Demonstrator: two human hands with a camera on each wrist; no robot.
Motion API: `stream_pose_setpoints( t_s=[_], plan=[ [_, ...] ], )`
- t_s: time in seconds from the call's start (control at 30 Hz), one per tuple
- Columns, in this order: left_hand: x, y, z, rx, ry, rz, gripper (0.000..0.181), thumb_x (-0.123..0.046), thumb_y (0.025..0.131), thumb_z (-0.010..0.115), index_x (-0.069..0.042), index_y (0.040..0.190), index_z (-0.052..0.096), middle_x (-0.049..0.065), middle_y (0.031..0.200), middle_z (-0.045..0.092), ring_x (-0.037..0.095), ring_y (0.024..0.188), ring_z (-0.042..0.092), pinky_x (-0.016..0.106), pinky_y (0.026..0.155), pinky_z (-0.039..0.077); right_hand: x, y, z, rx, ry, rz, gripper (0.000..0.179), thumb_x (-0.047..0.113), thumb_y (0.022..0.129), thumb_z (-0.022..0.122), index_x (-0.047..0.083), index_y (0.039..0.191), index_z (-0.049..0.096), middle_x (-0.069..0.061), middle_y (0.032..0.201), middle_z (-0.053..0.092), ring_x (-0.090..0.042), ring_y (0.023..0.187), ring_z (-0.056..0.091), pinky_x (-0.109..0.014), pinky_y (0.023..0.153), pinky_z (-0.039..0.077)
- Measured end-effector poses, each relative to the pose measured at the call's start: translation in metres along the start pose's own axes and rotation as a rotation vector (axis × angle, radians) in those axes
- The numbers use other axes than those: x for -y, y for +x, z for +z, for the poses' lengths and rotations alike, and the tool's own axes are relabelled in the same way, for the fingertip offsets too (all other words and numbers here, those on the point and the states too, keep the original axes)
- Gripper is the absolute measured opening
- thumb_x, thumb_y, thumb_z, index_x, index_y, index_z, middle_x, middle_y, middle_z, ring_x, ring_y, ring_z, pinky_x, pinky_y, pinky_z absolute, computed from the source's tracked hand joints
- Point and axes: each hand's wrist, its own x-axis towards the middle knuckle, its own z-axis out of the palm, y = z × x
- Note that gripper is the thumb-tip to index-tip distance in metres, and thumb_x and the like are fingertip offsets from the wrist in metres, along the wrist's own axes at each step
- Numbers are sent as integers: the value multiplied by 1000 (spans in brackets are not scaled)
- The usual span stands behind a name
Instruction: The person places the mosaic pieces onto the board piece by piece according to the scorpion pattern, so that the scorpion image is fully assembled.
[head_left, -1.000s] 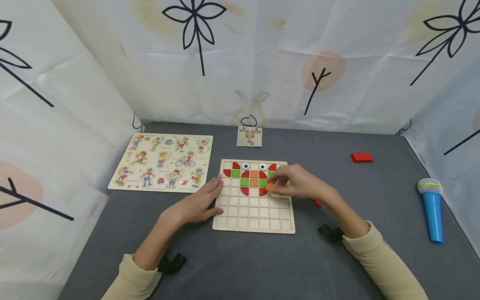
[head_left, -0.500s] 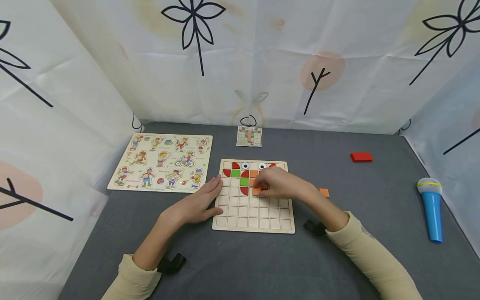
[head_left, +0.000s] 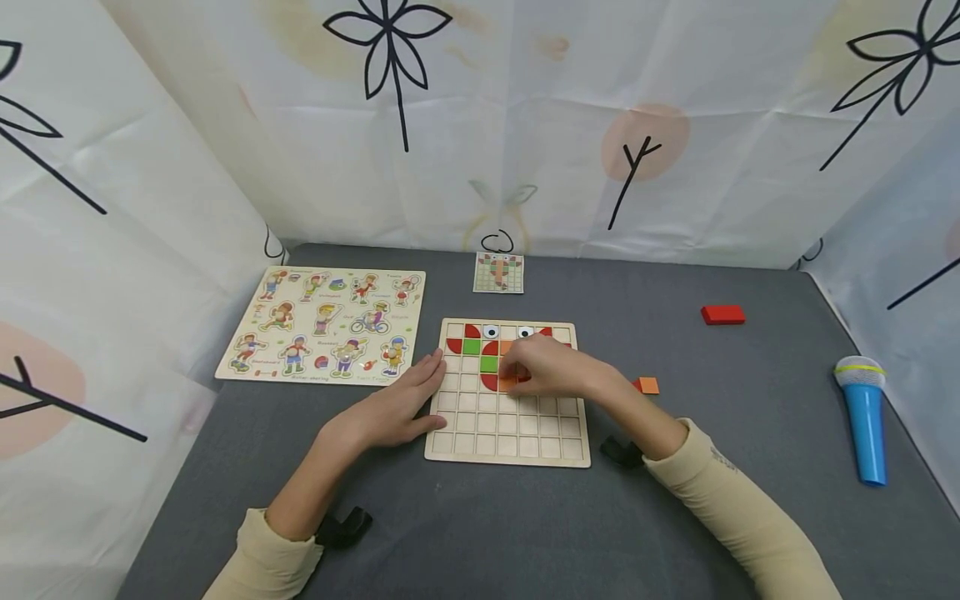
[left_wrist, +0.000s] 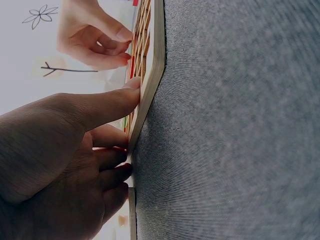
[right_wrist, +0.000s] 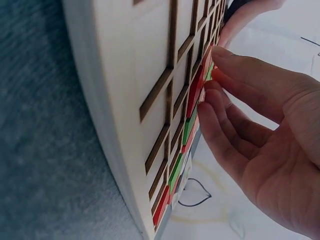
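Note:
A wooden grid board (head_left: 470, 425) lies mid-table, its upper cells filled with red, green, orange and eye tiles. My left hand (head_left: 397, 408) rests along the board's left edge, fingers extended and thumb (left_wrist: 115, 102) on the rim. Over the filled cells, my right hand (head_left: 555, 365) pinches an orange square tile (head_left: 506, 385) down at the board, in the column right of the red quarter-round tile (head_left: 489, 382). Its fingers hide most of that tile and several cells beside it. In the right wrist view, thumb and fingertips (right_wrist: 220, 52) meet at the board's surface.
A small pattern card (head_left: 498, 273) lies behind the board. To the left is a puzzle board with cartoon figures (head_left: 322, 325). Orange and red tiles (head_left: 648, 385) lie beside the right forearm. Farther right are a red block (head_left: 723, 315) and a blue toy microphone (head_left: 864, 425).
My right hand has carried the orange square tile leftward, from the red and green tiles at right to the middle column, and lowered it to the board. The left hand stays put.

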Motion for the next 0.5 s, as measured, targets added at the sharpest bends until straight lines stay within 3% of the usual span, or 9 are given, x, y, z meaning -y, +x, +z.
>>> stream_pose_setpoints(
  t_s=[0.1, 0.3, 0.5],
  plan=[
    [7, 2, 4, -9, -17, 13, 91, -36, 106, 71, 0, 172, 19, 13, 185, 4, 38, 173, 8, 60, 137, 21, -1, -6, -2, -21, 9, -11, 16, 11, 92, 85, 6, 108, 83, -4, 94, 79, -16, 82, 66, -24, 76, 53],
    [-18, -6, -11, 19, 5, 8, 86, -29, 108, 68, 8, 170, 20, 23, 183, 7, 46, 171, 11, 62, 136, 21, -11, -24, -6, -56, 73, 9, 16, 10, 93, 84, 7, 109, 83, -5, 99, 80, -11, 86, 70, -26, 79, 59],
    [-11, -6, -7, -3, -21, 39, 87, -32, 109, 67, 7, 170, 20, 23, 183, 7, 42, 172, 9, 57, 138, 19, -23, -53, -14, -107, 121, 76, 18, 10, 93, 84, 6, 111, 83, -4, 103, 81, -10, 87, 73, -33, 80, 65]
  ],
)
